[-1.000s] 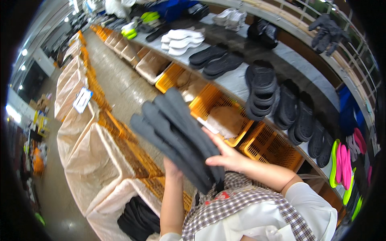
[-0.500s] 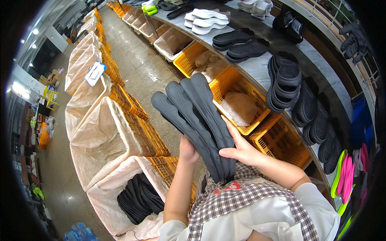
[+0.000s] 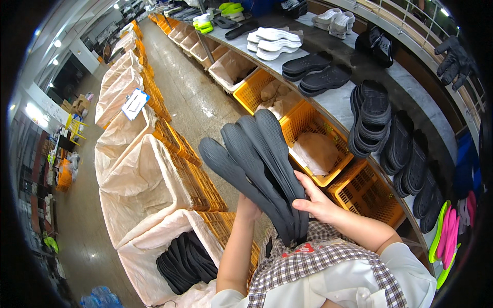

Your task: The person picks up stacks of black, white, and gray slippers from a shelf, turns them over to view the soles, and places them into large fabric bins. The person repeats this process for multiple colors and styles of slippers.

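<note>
A fanned bunch of several dark grey shoe soles [image 3: 257, 159] is between my two hands in front of my apron, their wide ends pointing up and away. My left hand [image 3: 249, 208] grips the bunch from the left, its fingers mostly hidden behind the soles. On the other side my right hand [image 3: 314, 199] is closed round the right edge, thumb across the front. Below and left of my left forearm, a cloth-lined crate [image 3: 149, 241] holds a heap of similar dark soles [image 3: 187, 263].
More cloth-lined orange crates [image 3: 149, 172] run in a row up the left. At the right, a curved table [image 3: 398, 82] bears black sandals [image 3: 372, 115], white soles [image 3: 275, 42] and neon soles [image 3: 447, 233]. Orange crates [image 3: 370, 192] stand beneath it. A clipboard [image 3: 135, 104] lies on a crate's edge.
The whole view has shifted, so the surroundings sit lower and further right. The soles' far ends are fanned slightly differently, while both hands keep their hold.
</note>
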Available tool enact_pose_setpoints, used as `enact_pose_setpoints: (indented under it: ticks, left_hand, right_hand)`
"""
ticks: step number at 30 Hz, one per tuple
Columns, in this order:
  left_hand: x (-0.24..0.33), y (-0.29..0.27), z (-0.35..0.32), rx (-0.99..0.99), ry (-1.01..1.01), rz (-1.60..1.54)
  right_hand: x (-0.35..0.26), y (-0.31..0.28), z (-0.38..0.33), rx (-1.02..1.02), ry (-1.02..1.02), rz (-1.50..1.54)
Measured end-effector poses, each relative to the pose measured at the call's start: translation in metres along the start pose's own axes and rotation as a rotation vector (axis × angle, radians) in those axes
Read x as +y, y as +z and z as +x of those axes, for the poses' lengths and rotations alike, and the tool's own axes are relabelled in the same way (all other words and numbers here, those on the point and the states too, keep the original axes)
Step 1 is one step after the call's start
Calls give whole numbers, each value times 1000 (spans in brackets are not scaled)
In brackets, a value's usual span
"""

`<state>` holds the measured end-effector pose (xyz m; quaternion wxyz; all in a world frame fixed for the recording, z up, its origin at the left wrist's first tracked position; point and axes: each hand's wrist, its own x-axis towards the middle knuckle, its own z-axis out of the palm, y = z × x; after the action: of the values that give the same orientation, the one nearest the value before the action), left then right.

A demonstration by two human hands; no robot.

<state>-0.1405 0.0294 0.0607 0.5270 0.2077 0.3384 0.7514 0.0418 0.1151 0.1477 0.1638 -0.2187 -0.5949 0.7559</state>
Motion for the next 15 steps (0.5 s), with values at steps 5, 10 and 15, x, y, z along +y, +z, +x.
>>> enact_pose_setpoints:
  ticks: [5, 10, 15]
  left_hand:
    - [16, 13, 2, -95, 30, -38]
    - [27, 16, 7, -212, 131, -40]
    - [41, 15, 7, -152, 130, -181]
  right_hand:
    - [-3, -4, 3, -15, -203, -457]
    - [5, -5, -1, 4, -273, -527]
    - [18, -18, 11, 34, -650, -785]
